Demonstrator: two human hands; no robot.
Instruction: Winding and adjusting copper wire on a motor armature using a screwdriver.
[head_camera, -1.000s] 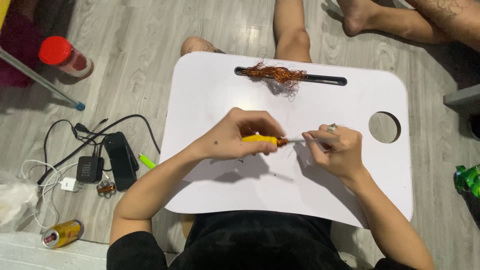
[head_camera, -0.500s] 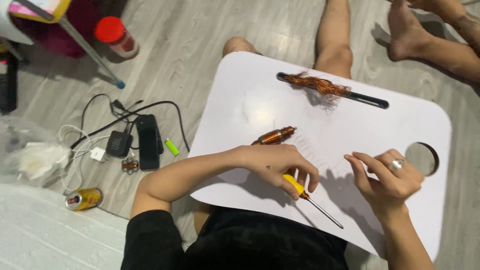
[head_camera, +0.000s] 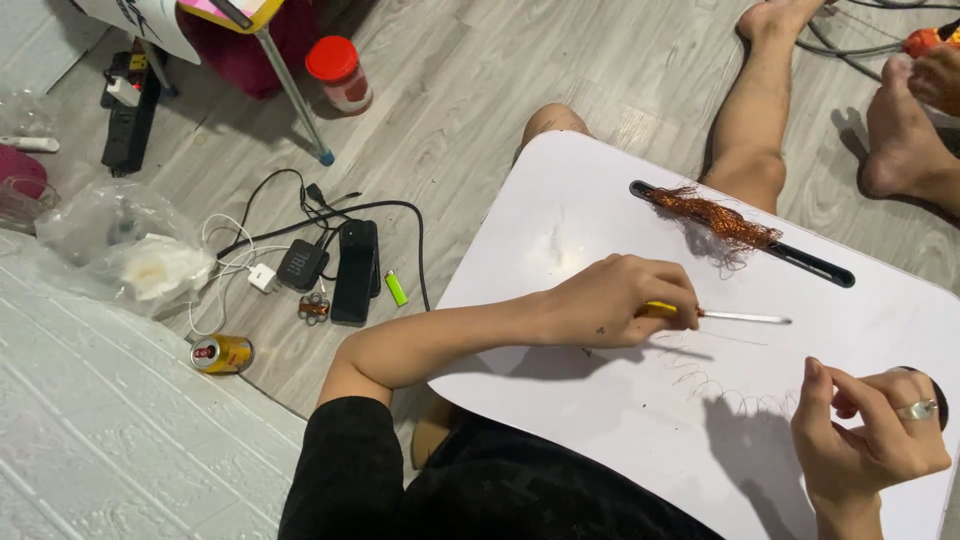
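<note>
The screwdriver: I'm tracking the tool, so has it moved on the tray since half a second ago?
Yes. The screwdriver now lies closer to the slot with the copper wire tangle, held in the left hand.

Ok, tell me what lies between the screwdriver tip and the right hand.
In the head view, a thin coiled wire runs across the white tray between the screwdriver and the right hand; otherwise bare tray.

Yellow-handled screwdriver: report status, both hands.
Left hand gripping yellow-handled screwdriver over white lap table. Right hand pinching thin coiled copper wire. Tangled copper wire bundle lies apart, nothing obstructing.
</note>
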